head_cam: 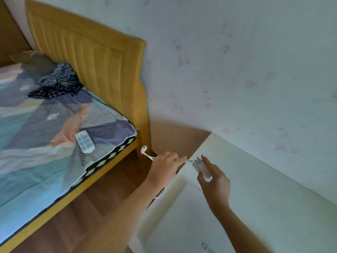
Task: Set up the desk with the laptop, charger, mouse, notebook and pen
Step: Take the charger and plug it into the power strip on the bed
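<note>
Task early: white tabletop (255,198) shows no laptop, mouse, notebook or pen. White charger brick with metal prongs (202,168) at frame's 6 o'clock, over tabletop's near corner, pinched in right hand (215,181). Left hand (164,166), at 9 o'clock of brick, closed on thin white cable (145,152), apparently joining plug to brick. Both arms extended forward, wrists level.
</note>
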{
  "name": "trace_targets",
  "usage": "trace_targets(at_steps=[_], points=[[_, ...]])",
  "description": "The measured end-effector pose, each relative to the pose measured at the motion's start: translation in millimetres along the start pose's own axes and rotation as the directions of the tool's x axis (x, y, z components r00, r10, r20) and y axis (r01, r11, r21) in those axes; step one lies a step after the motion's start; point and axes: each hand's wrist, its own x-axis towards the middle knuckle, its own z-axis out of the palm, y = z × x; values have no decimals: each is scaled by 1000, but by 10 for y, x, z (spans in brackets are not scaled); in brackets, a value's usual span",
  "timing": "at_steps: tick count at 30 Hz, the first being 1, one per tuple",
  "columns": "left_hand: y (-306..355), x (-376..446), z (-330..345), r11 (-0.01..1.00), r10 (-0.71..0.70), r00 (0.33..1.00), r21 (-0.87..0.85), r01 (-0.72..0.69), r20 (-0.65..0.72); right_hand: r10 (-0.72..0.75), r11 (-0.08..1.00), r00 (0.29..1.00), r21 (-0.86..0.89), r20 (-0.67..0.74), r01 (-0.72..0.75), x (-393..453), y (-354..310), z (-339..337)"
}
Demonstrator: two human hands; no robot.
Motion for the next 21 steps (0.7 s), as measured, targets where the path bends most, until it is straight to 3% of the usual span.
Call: trace_targets(at_steps=[6, 10, 12, 17, 21], points=[[-1357, -901, -405, 990, -96, 995, 104, 97, -10, -302, 944, 937, -80, 179, 320, 41, -1012, 925], [-2078, -1441, -657, 972, -141, 990, 191, 139, -2, -432, 874, 818, -48, 379, 484, -17, -1659, 1588], [-2361, -1652, -748, 965, -158, 987, 210, 160, -23, -439, 866, 784, -24, 439, 499, -43, -1900, 1902], [-3053, -1980, -727, 947, -168, 981, 260, 189, -101, -433, 874, 775, 4, 461, 486, 27, -2329, 2578], [-3563, -1972, -687, 953, -218, 975, 209, 221, -37, -446, 877, 742, 81, 500, 473, 258, -2518, 3118]])
